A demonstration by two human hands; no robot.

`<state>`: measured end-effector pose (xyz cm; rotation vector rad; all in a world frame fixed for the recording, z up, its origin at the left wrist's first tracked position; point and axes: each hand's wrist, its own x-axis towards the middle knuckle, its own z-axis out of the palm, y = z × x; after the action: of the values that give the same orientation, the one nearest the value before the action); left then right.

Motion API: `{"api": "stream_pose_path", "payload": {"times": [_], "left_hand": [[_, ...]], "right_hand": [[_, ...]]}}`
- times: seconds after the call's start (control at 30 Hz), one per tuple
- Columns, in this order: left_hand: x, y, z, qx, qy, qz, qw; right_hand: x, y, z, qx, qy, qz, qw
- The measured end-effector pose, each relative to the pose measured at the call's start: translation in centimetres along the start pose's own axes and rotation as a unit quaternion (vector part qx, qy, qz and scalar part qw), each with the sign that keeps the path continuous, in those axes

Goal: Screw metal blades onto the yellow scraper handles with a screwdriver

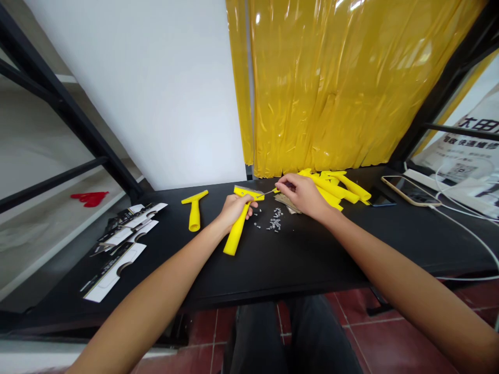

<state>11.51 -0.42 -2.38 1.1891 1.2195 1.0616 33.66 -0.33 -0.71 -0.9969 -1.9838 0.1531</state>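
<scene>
My left hand is closed around a yellow T-shaped scraper, thumb near its head, where a thin clear blade edge shows along the top. Between the fingers of my right hand is a thin screwdriver; its metal shaft points left and its tip meets the scraper's head. Small loose screws lie scattered just below the hands. Another yellow scraper rests apart on the left. Behind my right hand is a pile of yellow scraper parts, partly hidden by it.
Printed card sleeves lie at the left of the black table. Brownish paper is under my right hand. On the right are a phone and white cables. A yellow plastic curtain hangs behind.
</scene>
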Motion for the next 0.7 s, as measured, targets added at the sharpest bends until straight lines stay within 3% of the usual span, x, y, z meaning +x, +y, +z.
{"api": "stream_pose_path", "payload": {"times": [0.33,0.57,0.7], "left_hand": [[-0.03,-0.08,0.14,0.013,-0.007,0.009,1.000],[0.01,-0.24,0.06,0.029,0.000,0.014,0.999],[0.00,-0.35,0.13,0.041,0.003,0.016,0.999]], "right_hand": [[0.00,0.06,-0.07,-0.023,-0.013,0.082,0.996],[-0.44,-0.67,-0.49,0.026,-0.065,0.023,0.997],[-0.35,-0.80,-0.66,-0.016,-0.086,-0.003,0.996]]}}
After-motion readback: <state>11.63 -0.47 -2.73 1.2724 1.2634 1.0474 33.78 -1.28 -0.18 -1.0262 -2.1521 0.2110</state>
